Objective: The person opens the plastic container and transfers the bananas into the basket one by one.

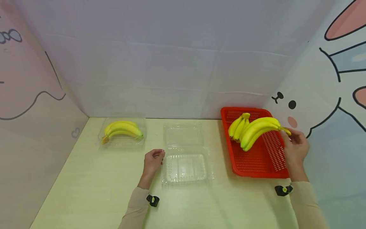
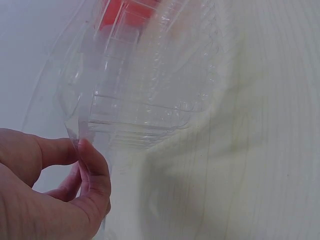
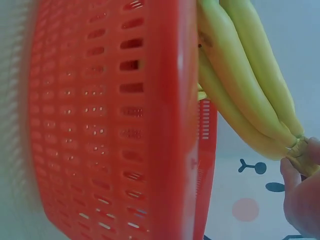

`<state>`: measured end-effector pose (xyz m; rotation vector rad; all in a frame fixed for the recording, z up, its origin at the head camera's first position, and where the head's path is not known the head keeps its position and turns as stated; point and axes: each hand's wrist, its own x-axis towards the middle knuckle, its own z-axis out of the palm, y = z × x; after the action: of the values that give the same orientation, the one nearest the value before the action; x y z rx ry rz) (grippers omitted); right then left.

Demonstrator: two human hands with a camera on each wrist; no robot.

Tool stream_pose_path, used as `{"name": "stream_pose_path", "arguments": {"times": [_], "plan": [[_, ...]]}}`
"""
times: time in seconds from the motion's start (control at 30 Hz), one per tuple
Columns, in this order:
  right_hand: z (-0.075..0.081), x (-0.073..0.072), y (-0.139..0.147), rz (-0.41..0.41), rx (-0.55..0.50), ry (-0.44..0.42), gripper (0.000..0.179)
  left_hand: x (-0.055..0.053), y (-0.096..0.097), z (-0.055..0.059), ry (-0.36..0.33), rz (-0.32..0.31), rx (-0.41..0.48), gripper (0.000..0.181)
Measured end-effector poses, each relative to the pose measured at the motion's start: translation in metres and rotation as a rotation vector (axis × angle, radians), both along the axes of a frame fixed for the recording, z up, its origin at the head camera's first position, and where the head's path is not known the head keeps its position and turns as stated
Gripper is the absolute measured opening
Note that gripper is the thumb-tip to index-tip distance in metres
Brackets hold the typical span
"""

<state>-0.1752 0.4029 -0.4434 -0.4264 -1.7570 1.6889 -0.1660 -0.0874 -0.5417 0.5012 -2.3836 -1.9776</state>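
Observation:
My right hand (image 1: 295,148) pinches the stem of a bunch of bananas (image 1: 259,128), which hangs above the red plastic basket (image 1: 258,175). In the right wrist view the thumb and fingers close round the stem of the same bananas (image 3: 245,75), beside the basket wall (image 3: 90,115). A second, smaller bunch of bananas (image 1: 236,128) lies in the basket. My left hand (image 1: 152,161) pinches the edge of an opened clear plastic clamshell box (image 1: 186,167). The left wrist view shows thumb and fingertips on the rim of that box (image 2: 145,110).
At the back left stands another clear box (image 1: 137,144) with bananas (image 1: 123,129) in it. White cloth (image 1: 171,63) hangs behind the pale wooden table (image 1: 183,206), and printed panels (image 1: 337,152) stand at both sides.

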Motion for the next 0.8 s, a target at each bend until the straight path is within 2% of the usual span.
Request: {"name": "stream_pose_path", "arguments": {"times": [0.1,0.23,0.37,0.47,0.8], "plan": [[-0.002,0.001,0.004,-0.007,0.012,-0.033,0.027,0.001,0.000,0.003,-0.007,0.002,-0.007,0.018],[-0.004,0.002,0.006,-0.008,-0.033,-0.008,0.029,0.002,0.000,0.004,-0.017,0.000,-0.009,0.019],[-0.005,0.003,0.007,-0.015,-0.036,-0.006,0.029,0.002,0.000,0.006,-0.023,-0.004,-0.016,0.019],[-0.004,0.004,0.008,-0.027,-0.009,-0.042,0.026,0.002,-0.001,0.007,-0.028,-0.004,-0.022,0.019],[-0.013,0.006,0.014,-0.035,-0.050,-0.013,0.019,0.003,-0.001,0.009,-0.023,-0.001,-0.022,0.019]]}}
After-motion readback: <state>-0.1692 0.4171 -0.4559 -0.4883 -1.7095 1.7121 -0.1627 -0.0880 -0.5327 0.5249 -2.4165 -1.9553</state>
